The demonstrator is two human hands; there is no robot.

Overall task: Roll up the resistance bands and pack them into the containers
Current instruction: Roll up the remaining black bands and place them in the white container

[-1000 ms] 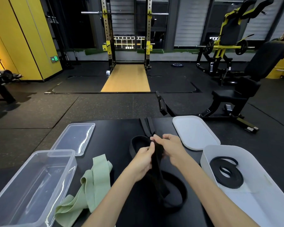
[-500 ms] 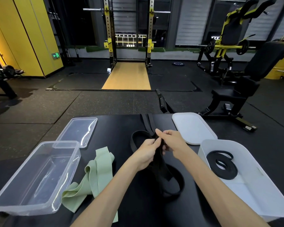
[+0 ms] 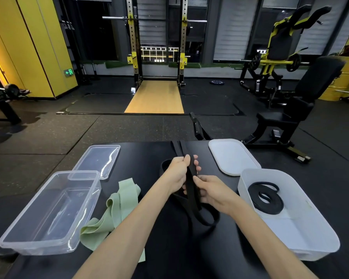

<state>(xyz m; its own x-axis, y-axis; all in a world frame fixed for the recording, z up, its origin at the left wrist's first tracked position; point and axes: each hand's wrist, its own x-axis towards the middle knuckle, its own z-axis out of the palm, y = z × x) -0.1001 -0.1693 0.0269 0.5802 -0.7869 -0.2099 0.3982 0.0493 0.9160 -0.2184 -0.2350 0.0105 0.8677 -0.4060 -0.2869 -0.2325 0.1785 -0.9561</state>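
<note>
Fingers (image 3: 197,163) of the left hand (image 3: 176,175) curl round the wide, flat black rubber resistance band (image 3: 191,190) at centre frame, with the thumb on its near face. Just below, the right hand (image 3: 213,191) pinches the same strap between thumb and fingers. The band runs from the far edge of the matte black table (image 3: 141,158) through both hands, and its loose loops lie at lower centre.

To roll it well, the person would probably lay the two plies flat together and clear any twist. A tight core wound under steady tension should then fit the white oval plastic tub (image 3: 318,238) at lower right, beside the thin black band (image 3: 265,198) already coiled inside.

Both forearms enter from the bottom edge and converge. The left hand sits higher in the frame and the right lower, its back toward the camera.
</note>
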